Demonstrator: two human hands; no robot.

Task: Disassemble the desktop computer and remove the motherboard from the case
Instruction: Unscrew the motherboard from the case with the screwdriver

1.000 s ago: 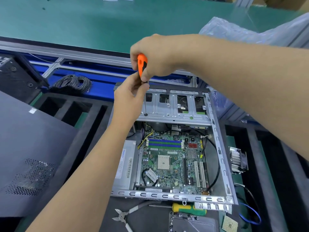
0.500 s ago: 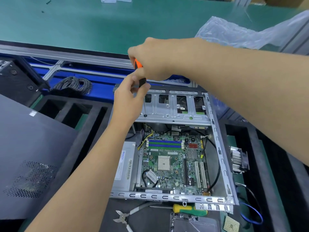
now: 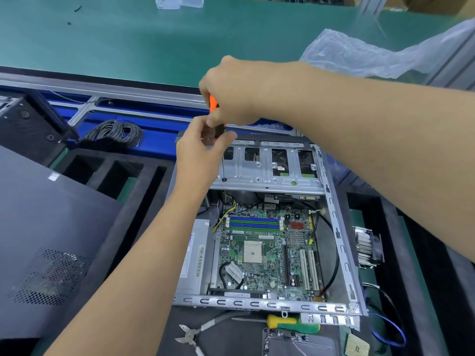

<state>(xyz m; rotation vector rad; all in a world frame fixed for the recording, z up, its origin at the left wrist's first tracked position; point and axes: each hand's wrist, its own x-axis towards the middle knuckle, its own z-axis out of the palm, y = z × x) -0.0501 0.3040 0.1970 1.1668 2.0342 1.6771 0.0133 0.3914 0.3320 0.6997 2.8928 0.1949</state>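
The right hand (image 3: pixel 236 96) is curled round the orange handle of a screwdriver (image 3: pixel 213 105), gripping it from above; the left hand (image 3: pixel 200 155) rises just beneath, its thumb and fingers pinching the dark lower end of the handle; the thin shaft runs straight down from that double grip to a hole in the drive bracket (image 3: pixel 267 173), where its tip rests; the bracket spans the far end of the open case (image 3: pixel 341 242); nearer than the grip, under the left forearm's right side, the motherboard (image 3: pixel 264 250) lies flat inside the case with the power supply (image 3: pixel 195 255) along its left edge; near the case's front rim lie cutters (image 3: pixel 190 335) and a yellow-green screwdriver (image 3: pixel 290 325); right of the case, well apart from the grip, sits a heatsink (image 3: pixel 366 246); far left of the grip rest a dark side panel (image 3: pixel 43 227) and a coil of grey wire (image 3: pixel 115 131).
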